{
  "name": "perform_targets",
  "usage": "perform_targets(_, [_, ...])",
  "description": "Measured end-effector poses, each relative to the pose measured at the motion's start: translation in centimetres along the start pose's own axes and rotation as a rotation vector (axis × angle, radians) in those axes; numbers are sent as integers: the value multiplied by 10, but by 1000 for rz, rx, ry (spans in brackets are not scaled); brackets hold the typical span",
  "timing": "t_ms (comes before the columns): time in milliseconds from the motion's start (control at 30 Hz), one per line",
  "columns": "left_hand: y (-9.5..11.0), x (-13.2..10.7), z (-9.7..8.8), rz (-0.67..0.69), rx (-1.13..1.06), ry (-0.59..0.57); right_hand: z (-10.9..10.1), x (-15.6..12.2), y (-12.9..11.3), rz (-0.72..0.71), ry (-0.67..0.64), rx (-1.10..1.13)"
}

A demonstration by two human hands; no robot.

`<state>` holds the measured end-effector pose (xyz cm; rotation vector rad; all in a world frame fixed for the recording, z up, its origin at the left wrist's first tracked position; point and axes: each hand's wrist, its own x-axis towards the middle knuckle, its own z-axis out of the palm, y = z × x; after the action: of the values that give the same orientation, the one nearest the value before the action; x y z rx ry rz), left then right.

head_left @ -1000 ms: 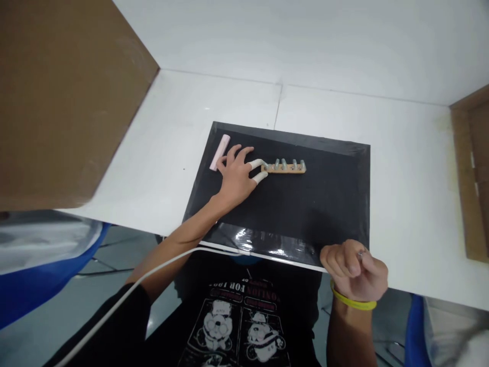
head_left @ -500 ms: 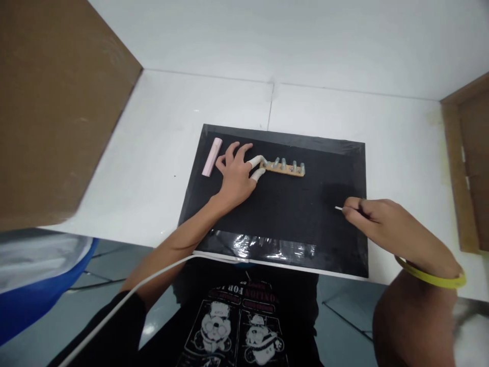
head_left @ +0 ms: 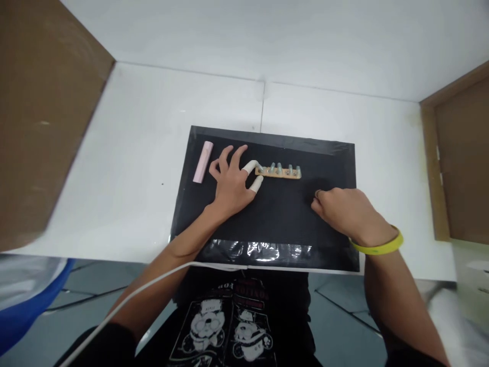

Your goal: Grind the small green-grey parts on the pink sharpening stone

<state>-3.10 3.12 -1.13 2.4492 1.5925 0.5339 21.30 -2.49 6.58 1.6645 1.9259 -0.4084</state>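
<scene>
On the black mat lies a narrow tan strip (head_left: pixel 282 176) with several translucent greenish fake nail tips (head_left: pixel 279 168) standing along it. My left hand (head_left: pixel 232 188) pinches the strip's left end between thumb and index finger, both in white finger covers. Its other fingers are raised and spread. My right hand (head_left: pixel 340 209) is closed, low over the mat to the right of the strip, and wears a yellow wristband. A thin white stick showed from its fingertips half a second ago; the curled fingers now hide it.
A pink bar-shaped device (head_left: pixel 203 162) lies left of my left hand. The black mat (head_left: pixel 282 219) rests on a white table (head_left: pixel 141 153). Brown boards stand at both sides and a white wall at the back. A white cable (head_left: pixel 153 281) crosses my left forearm.
My right hand has moved left and inward over the mat, and the stick's tip has gone out of sight. The left hand stays at the strip's end. The whole view has shifted slightly.
</scene>
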Motion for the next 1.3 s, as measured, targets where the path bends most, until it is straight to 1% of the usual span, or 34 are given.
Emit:
perform_targets(133, [3,1,-2,-19,-30,-14,20,-3,17,15,67,194])
perform_targets(200, [3,1,-1,-33,-46,-7,30,-4,26,78,166,340])
perform_targets(300, [1,0,0,-55,-87,18,44,3,32,137,374,637])
perform_targets(367, [-1,-1,1,-57,-112,24,51,14,31,114,491,856])
perform_targets(433, [-2,-1,1,-49,-113,29,58,28,28,78,575,1034])
perform_targets(567, [-4,-2,0,-35,-92,42,66,50,28,0,657,1284])
perform_targets(700, [-5,-2,3,-7,-86,4,70,62,31,-38,745,1500])
perform_targets(833, [-5,-1,6,-32,-45,29,74,68,32,-91,784,1586])
perform_targets(933, [-4,-1,6,11,-61,26,76,71,32,-116,802,1584])
perform_targets(1033, [-2,1,4,23,-85,21,76,75,31,-131,809,1578])
perform_targets(1100, [1,1,2,54,-71,34,76,77,30,-138,815,1578])
perform_targets(1200, [11,3,1,105,-32,79,74,78,30,-139,823,1565])
perform_targets(1300, [28,8,0,115,-17,86,72,77,29,-130,813,1530])
